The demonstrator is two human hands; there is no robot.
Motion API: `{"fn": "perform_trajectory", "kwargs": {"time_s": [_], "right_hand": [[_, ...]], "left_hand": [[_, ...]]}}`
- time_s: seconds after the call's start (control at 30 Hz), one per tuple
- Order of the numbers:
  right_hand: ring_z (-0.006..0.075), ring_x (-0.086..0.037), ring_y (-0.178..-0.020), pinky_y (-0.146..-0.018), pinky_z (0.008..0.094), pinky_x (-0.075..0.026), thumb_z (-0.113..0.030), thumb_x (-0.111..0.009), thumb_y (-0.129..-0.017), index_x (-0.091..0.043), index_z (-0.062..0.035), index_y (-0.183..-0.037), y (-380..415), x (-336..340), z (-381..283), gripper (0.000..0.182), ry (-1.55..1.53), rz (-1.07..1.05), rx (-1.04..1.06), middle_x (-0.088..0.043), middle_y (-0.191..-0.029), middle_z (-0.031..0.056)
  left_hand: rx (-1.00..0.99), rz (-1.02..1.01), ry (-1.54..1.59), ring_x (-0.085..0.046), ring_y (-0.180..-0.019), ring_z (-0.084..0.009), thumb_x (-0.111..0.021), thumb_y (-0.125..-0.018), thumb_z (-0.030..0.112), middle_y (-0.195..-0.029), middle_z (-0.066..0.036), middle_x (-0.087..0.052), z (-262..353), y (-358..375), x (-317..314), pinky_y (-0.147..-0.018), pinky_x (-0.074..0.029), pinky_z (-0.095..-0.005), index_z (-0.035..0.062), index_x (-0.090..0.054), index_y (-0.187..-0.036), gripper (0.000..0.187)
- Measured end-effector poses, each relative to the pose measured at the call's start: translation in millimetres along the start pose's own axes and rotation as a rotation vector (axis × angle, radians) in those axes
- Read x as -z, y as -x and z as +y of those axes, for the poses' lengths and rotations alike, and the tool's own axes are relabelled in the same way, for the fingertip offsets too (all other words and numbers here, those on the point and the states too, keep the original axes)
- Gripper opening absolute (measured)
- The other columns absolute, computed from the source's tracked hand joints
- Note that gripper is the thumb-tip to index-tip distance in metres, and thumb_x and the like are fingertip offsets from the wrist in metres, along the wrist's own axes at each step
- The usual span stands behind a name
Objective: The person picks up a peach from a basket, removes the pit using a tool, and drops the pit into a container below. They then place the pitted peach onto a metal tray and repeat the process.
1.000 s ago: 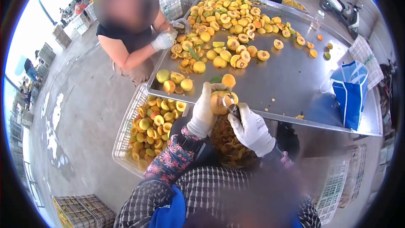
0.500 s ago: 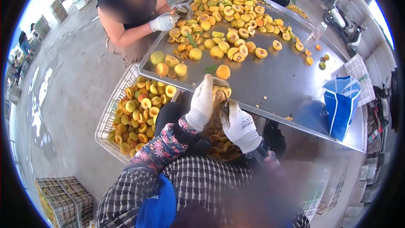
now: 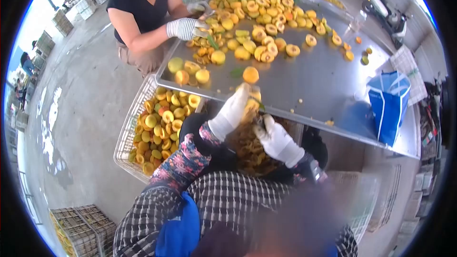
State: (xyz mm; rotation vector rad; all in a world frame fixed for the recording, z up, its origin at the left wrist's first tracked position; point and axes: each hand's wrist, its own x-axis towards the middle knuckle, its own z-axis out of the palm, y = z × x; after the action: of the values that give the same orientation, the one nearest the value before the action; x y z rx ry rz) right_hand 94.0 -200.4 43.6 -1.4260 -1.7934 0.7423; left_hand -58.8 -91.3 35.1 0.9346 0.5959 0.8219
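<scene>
Head view, inspected from my remote station: the left hand [image 3: 232, 113], white-gloved, is closed around a yellow peach [image 3: 253, 101] at the near edge of the worktop [image 3: 304, 83]. The right hand [image 3: 279, 143] pinches a small tool [image 3: 259, 123] (blurred, so I cannot tell its exact shape) close to the fruit's near side. Brown scraps [image 3: 249, 151] lie beneath both hands. A crate [image 3: 124, 135] of peach halves [image 3: 163, 128] stands to their left, and a loose peach [image 3: 250, 74] rests on the worktop just ahead. In my judgement, sound practice calls for a firm left grip, fingertips clear of the tool's path, short shallow strokes, and both hands above the scraps to catch waste.
</scene>
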Motion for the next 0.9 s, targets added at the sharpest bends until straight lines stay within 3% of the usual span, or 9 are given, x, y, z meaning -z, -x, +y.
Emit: {"fn": "perform_trajectory", "kwargs": {"time_s": [0.03, 0.13, 0.2, 0.3, 0.33, 0.43, 0.67, 0.77, 0.9], "right_hand": [[0.0212, -0.054, -0.056, -0.053, 0.0358, -0.045, -0.026, -0.054, -0.099, -0.046, -0.0019, -0.116, 0, -1, 9, 0.031, -0.097, 0.020, -0.018, -0.054, -0.071, 0.0072], [0.0287, -0.059, -0.072, -0.063, 0.0387, -0.046, -0.020, -0.054, -0.098, -0.046, 0.0016, -0.112, 5, -2, -4, 0.026, -0.545, -0.051, -0.404, -0.058, -0.079, 0.0175], [0.0303, -0.059, -0.068, -0.060, 0.0392, -0.046, -0.018, -0.054, -0.098, -0.046, 0.0009, -0.112, 14, -14, 6, 0.025, -0.399, -0.011, -0.292, -0.058, -0.078, 0.0170], [0.0311, -0.055, -0.054, -0.052, 0.0389, -0.044, -0.020, -0.052, -0.098, -0.045, -0.0019, -0.112, 24, -29, 11, 0.024, -0.030, 0.118, -0.017, -0.057, -0.072, 0.0128], [0.0437, -0.059, -0.066, -0.059, 0.0462, -0.045, -0.014, -0.052, -0.096, -0.046, 0.0000, -0.108, 27, -24, 9, 0.020, -0.008, 0.098, -0.001, -0.059, -0.079, 0.0229], [0.0434, -0.060, -0.073, -0.061, 0.0452, -0.046, -0.012, -0.053, -0.095, -0.047, 0.0000, -0.110, 31, -12, 3, 0.020, 0.144, -0.082, -0.184, -0.060, -0.080, 0.0245], [0.0063, -0.049, -0.082, -0.068, 0.0234, -0.044, -0.019, -0.050, -0.102, -0.046, -0.0023, -0.124, 31, -41, 23, 0.028, -0.554, -0.033, -0.251, -0.053, -0.098, -0.0028], [0.0135, -0.055, -0.080, -0.069, 0.0287, -0.046, -0.021, -0.052, -0.101, -0.048, -0.0015, -0.122, 29, -22, 26, 0.029, -0.510, -0.165, -0.266, -0.058, -0.093, 0.0045], [0.0434, -0.063, -0.083, -0.070, 0.0473, -0.049, -0.027, -0.054, -0.098, -0.052, 0.0016, -0.115, 20, 1, 13, 0.033, 0.026, -0.158, -0.236, -0.065, -0.089, 0.0265]], "left_hand": [[-0.017, -0.020, 0.093, -0.058, -0.097, -0.0115, -0.035, -0.106, 0.042, -0.109, -0.005, -0.061, 3, -1, -3, -0.088, -0.047, -0.0265, 0.0002, -0.056, -0.122, 0.050], [-0.238, 0.020, 0.061, -0.056, -0.106, -0.0140, -0.036, -0.106, 0.040, -0.118, -0.008, -0.058, -13, 8, -16, -0.093, -0.046, -0.0286, -0.0010, -0.053, -0.126, 0.049], [-0.328, 0.157, -0.071, -0.061, -0.097, -0.0159, -0.038, -0.105, 0.039, -0.109, -0.009, -0.063, -20, 18, -29, -0.087, -0.050, -0.0295, -0.0018, -0.058, -0.118, 0.047], [-0.068, 0.160, -0.038, -0.064, -0.091, -0.0197, -0.033, -0.105, 0.043, -0.106, -0.014, -0.067, -25, 17, -22, -0.083, -0.051, -0.0305, -0.0026, -0.064, -0.106, 0.055], [-0.068, 0.151, -0.008, -0.066, -0.080, -0.0208, -0.037, -0.104, 0.045, -0.092, -0.013, -0.069, -24, 16, -24, -0.077, -0.052, -0.0300, -0.0025, -0.066, -0.096, 0.057], [0.221, 0.123, -0.029, -0.067, -0.079, -0.0210, -0.041, -0.102, 0.048, -0.090, -0.012, -0.068, -16, 13, -22, -0.075, -0.053, -0.0303, -0.0030, -0.067, -0.095, 0.057], [0.081, 0.139, -0.218, -0.066, -0.077, -0.0176, -0.047, -0.099, 0.050, -0.090, -0.011, -0.069, -21, 9, -20, -0.071, -0.053, -0.0280, -0.0040, -0.068, -0.094, 0.058], [0.157, -0.009, -0.272, -0.065, -0.079, -0.0162, -0.048, -0.100, 0.048, -0.093, -0.011, -0.069, -8, 9, -15, -0.075, -0.053, -0.0275, -0.0035, -0.068, -0.095, 0.056], [0.056, -0.017, -0.253, -0.063, -0.083, -0.0143, -0.047, -0.101, 0.045, -0.094, -0.009, -0.068, -10, 5, -13, -0.080, -0.051, -0.0269, -0.0020, -0.068, -0.098, 0.051]]}}
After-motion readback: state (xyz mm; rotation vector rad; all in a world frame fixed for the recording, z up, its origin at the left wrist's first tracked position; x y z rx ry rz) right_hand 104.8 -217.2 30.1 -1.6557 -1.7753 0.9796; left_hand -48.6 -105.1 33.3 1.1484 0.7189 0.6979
